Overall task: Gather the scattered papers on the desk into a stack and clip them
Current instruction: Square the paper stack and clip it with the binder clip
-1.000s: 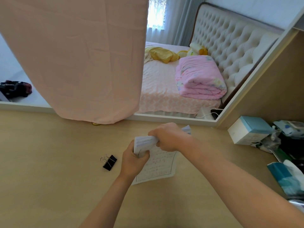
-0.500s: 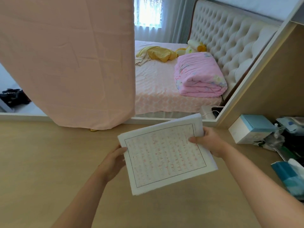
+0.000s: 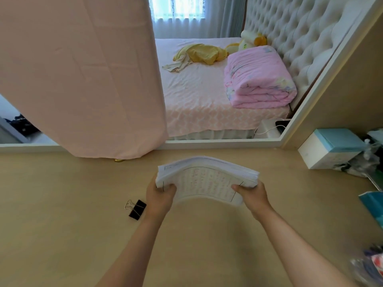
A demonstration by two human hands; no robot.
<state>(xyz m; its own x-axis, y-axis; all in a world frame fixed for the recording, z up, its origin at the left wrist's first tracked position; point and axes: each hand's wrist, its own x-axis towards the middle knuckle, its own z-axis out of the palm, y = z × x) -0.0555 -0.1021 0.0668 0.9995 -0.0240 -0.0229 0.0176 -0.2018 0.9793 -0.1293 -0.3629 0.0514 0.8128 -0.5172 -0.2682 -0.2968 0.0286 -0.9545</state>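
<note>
- Now the left hand (image 3: 159, 195) and right hand (image 3: 251, 194) each grip an end of the bowed paper stack (image 3: 205, 179).
- Binder clip (image 3: 135, 209) lies on the bench (image 3: 62, 204), at the left hand's nine o'clock.

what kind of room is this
Most likely a bedroom: a bed with a tufted headboard and a folded pink quilt on it, beyond the wooden desk.

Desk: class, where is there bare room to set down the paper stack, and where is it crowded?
Bare desk stretches left of the binder clip, below the pink cloth, and nearer than the paper stack. The right edge is crowded: a box, plastic bags, a teal packet.
</note>
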